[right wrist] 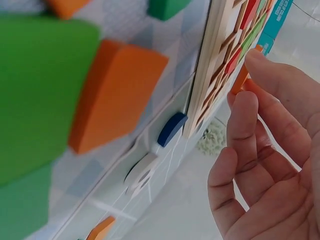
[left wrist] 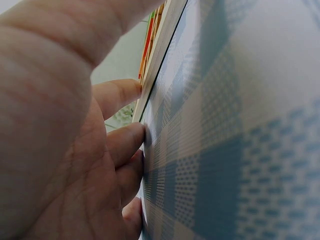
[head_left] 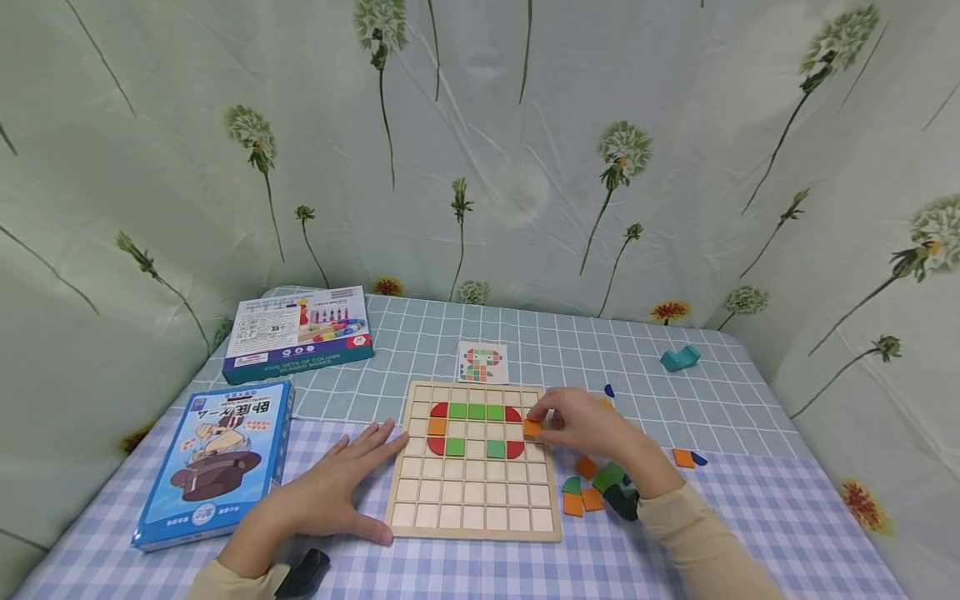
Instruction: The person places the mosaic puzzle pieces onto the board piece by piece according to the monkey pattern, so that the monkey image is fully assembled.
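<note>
Head view: what crowds the board [head_left: 475,534]?
Card [head_left: 482,362] at its far edge, loose blocks [head_left: 573,504] near right, blue box [head_left: 219,462] left.
And the hands?
Right hand [head_left: 573,421] pinches an orange square [head_left: 532,428] over its right side; left hand [head_left: 330,492], spread wide, touches its left edge.

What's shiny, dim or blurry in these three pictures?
Head view: evenly bright and mostly sharp, with pale shine on the dandelion-print curtain; left wrist view: dimmer, the checked tablecloth washed out at upper right; right wrist view: the nearest green block is out of focus, the right hand clearer.
</note>
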Available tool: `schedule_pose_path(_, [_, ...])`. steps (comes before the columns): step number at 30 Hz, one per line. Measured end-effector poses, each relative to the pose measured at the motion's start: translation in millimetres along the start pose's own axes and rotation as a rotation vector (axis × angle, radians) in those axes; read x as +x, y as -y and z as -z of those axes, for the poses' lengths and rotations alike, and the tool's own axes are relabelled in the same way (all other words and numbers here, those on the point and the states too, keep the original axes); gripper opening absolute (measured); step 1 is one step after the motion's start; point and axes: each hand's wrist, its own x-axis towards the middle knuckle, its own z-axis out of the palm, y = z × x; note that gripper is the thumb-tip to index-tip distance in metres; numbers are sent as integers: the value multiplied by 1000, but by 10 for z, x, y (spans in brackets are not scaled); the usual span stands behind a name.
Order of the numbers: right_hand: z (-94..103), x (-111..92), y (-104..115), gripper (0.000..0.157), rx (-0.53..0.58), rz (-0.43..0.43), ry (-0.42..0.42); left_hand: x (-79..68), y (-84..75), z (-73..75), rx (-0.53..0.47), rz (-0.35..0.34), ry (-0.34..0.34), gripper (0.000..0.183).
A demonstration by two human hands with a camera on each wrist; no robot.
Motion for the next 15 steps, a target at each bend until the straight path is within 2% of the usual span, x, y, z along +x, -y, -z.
schedule_pose_path(6, [-59, 83, 13, 22, 47, 16, 28, 0, -6, 5, 4, -12, 4, 124])
schedule_pose_path(15, [-107, 160, 56, 17, 54, 60, 22, 8, 7, 1, 4, -1, 5, 125])
